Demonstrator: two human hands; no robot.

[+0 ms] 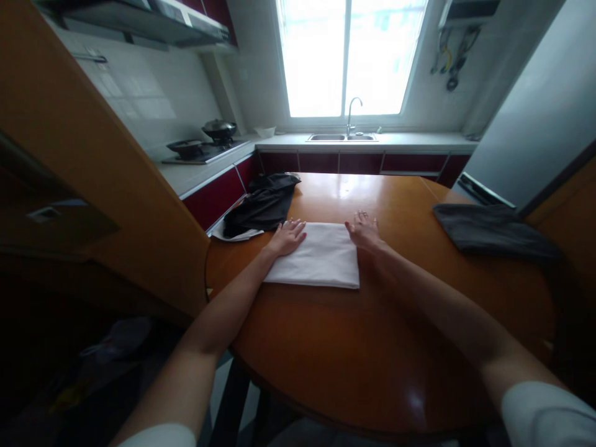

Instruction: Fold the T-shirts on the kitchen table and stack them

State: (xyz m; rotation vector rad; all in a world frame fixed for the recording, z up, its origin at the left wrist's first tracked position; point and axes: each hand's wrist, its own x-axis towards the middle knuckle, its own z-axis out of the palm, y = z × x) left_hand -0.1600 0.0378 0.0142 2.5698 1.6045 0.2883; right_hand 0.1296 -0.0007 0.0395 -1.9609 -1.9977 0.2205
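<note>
My left grip lies flat, fingers apart, over the left edge of the folded white cloth; my right grip, fingers also apart, is at its upper right corner. The cloth lies on the counter between them. I'd smooth it with light, even pressure, edges square. Black fabric lies beyond my left, dark grey cloth well off right.
</note>
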